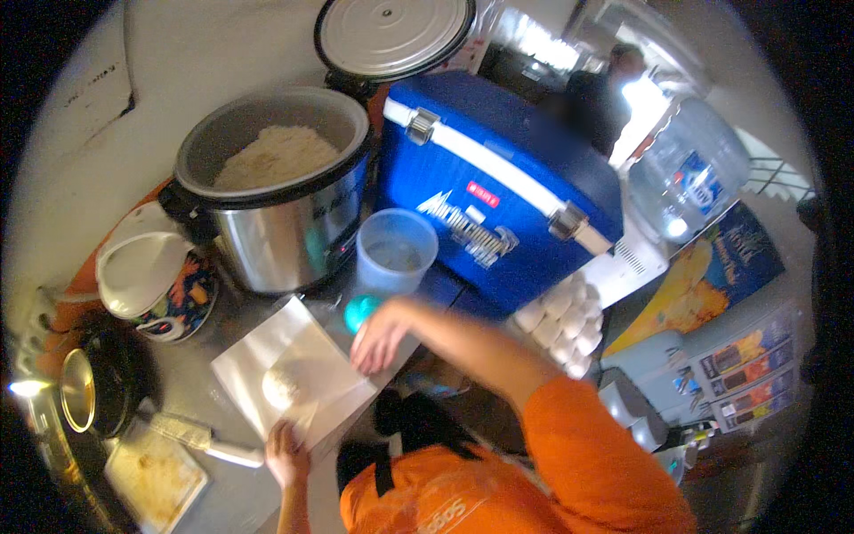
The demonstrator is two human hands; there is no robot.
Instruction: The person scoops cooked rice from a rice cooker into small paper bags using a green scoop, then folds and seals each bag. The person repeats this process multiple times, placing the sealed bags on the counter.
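"What stood out, starting from the left?"

"A stained cutting board (pixel 158 482) lay at the lower left, with a knife (pixel 206 439) at its upper edge, its pale handle toward the person."

"And next to that?"

"The left hand (pixel 287 452), at the near corner of a white paper sheet (pixel 322 349). The sheet stretched out beyond its fingertips, flat on the metal counter (pixel 245 498), and a small white mound (pixel 281 389) sat on it just past them."

"How was that hand posed?"

"The forearm rose from the lower edge, fingers forward and close together. I couldn't tell whether they pinched the paper."

"The right hand (pixel 379 340)?"

"It was at the sheet's right side, so the paper lay between the two hands. That arm reached in from the right in an orange sleeve (pixel 605 445), wrist bent, fingers drooping together toward the edge. Whether they gripped anything, I couldn't tell."

"Anything beside it?"

"A teal round object (pixel 361 311) just behind, then a translucent tub (pixel 396 254), and a blue cooler (pixel 498 191) further right."
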